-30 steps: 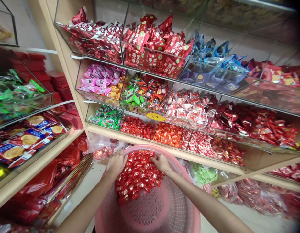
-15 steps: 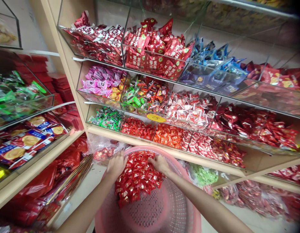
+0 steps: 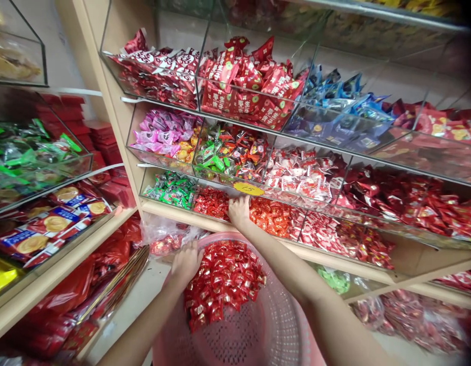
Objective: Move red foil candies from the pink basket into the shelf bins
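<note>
A pink perforated plastic basket point(image 3: 258, 330) sits low in front of me with a heap of small red wrapped candies point(image 3: 223, 284) in its far half. My left hand point(image 3: 187, 262) is closed on the basket's far left rim, beside the heap. My right hand point(image 3: 239, 211) is stretched up to the lowest clear shelf bin of matching red candies point(image 3: 211, 202). Its fingers curl down over the bin's front edge among the candies. A yellow price tag point(image 3: 248, 189) sticks just above that hand.
Tiered clear bins fill the wooden shelf: green candies point(image 3: 170, 188), orange-red ones point(image 3: 271, 216), pink packets point(image 3: 162, 129), red packs point(image 3: 243, 76) and blue packs point(image 3: 342, 101). Another shelf stands at left with biscuit packs point(image 3: 56, 223). Bagged sweets lie under the shelves.
My right hand left the heap in the basket and rose to the lowest bin of red candies. My left hand stayed at the basket's rim. The view shifted slightly.
</note>
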Demonstrator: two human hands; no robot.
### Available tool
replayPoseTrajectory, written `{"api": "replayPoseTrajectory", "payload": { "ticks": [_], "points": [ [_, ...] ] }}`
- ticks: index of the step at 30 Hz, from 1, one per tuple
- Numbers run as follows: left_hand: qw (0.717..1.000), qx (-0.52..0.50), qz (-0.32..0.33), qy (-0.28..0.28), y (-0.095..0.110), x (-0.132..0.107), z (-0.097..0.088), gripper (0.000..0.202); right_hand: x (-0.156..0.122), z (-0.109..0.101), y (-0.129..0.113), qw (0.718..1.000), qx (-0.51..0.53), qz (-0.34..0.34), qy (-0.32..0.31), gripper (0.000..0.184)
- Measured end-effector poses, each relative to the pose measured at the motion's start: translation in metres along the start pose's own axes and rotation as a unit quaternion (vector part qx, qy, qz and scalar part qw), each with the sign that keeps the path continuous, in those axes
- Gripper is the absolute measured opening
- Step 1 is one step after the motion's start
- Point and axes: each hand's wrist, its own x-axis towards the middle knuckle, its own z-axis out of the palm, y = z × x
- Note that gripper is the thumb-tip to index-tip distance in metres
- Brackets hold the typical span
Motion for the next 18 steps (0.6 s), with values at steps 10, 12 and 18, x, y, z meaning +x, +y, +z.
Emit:
{"api": "replayPoseTrajectory", "payload": {
  "ticks": [10,12,18],
  "points": [
    [1.0,-0.001,-0.007,-0.012,0.0,0.001,0.0,0.047,0.022,0.032,-0.006,0.99,-0.007,0.028,-0.138,0.037],
    [1.0,0.002,-0.005,-0.009,0.0,0.001,0.0,0.046,0.02,0.032,-0.005,0.991,0.014,0.02,-0.131,0.036],
    [1.0,0.004,-0.002,-0.008,0.0,0.001,-0.001,0.043,0.013,0.028,-0.001,0.993,0.064,0.003,-0.101,0.033]
  ]
}}
